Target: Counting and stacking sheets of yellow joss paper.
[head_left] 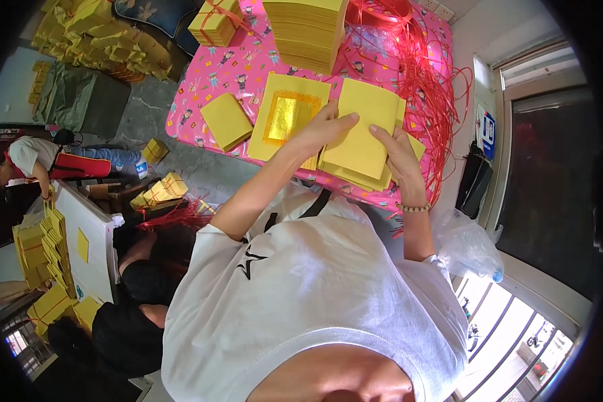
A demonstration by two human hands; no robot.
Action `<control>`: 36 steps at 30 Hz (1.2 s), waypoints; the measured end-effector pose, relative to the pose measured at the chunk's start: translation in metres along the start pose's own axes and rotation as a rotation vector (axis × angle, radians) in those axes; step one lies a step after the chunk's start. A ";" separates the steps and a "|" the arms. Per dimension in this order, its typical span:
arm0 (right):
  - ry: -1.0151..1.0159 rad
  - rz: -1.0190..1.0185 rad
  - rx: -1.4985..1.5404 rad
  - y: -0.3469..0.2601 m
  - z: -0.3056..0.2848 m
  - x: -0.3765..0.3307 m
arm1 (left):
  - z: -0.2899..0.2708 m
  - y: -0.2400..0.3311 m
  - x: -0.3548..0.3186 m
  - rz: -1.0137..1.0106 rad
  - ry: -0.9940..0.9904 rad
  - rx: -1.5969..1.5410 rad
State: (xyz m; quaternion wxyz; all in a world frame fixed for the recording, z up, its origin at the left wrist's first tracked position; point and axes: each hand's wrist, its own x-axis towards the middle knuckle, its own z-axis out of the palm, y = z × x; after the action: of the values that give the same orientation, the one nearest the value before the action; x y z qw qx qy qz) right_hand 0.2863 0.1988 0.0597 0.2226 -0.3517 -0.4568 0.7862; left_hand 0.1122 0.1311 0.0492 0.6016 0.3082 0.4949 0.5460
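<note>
A stack of yellow paper sheets (pixel 364 102) is held upright-tilted at the near edge of the table, between my two hands. My left hand (pixel 328 128) grips its left side, thumb lying on the top sheet. On the right side my right hand (pixel 398 153) holds it, thumb on the face and fingers partly hidden behind the edge. More yellow sheets (pixel 355 175) show below the held stack. Just left lies a yellow sheet with a shiny gold square (pixel 285 117). Farther left is a small pile of plain yellow paper (pixel 226 122).
A tall yellow paper stack (pixel 305 33) and a bundle tied with red string (pixel 216 25) stand on the pink patterned tablecloth (pixel 201 80). Loose red strings (pixel 432 80) hang over its right side. People work at a white table (pixel 90 234) on the left.
</note>
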 end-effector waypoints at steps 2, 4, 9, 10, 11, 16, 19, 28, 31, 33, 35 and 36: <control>-0.001 0.008 0.011 0.001 0.001 0.002 | -0.001 0.000 0.001 -0.034 -0.007 -0.059; 0.003 0.015 0.025 0.002 0.000 0.003 | 0.002 0.007 -0.001 -0.044 -0.006 -0.078; 0.008 -0.005 0.039 0.002 0.005 0.002 | 0.002 0.008 -0.003 -0.026 0.003 -0.094; 0.007 -0.007 0.037 0.002 0.006 0.001 | 0.001 0.005 -0.003 -0.029 0.007 -0.067; 0.006 -0.031 0.020 0.003 0.007 0.000 | 0.000 0.004 -0.003 -0.031 0.010 -0.039; 0.061 -0.164 -0.173 0.003 0.013 -0.014 | 0.014 0.010 -0.022 0.113 0.053 -0.009; 0.069 -0.230 -0.217 -0.003 0.020 -0.024 | 0.024 0.006 -0.033 0.288 0.117 -0.025; 0.029 -0.322 -0.222 -0.005 0.028 -0.035 | 0.030 0.012 -0.059 0.445 0.148 0.040; 0.053 -0.270 -0.230 -0.004 0.028 -0.033 | 0.029 0.013 -0.062 0.437 0.153 -0.026; 0.026 -0.240 -0.276 -0.006 0.031 -0.032 | 0.028 0.013 -0.064 0.424 0.157 -0.053; 0.018 -0.260 -0.268 -0.008 0.035 -0.032 | 0.028 0.013 -0.066 0.399 0.188 -0.106; 0.007 -0.278 -0.263 -0.010 0.037 -0.032 | 0.027 0.012 -0.067 0.399 0.186 -0.104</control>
State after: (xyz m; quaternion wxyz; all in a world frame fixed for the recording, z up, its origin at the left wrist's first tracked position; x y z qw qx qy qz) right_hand 0.2791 0.1612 0.0918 0.2829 -0.3139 -0.5990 0.6802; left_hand 0.1389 0.0741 0.0866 0.4487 0.3170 0.4485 0.7050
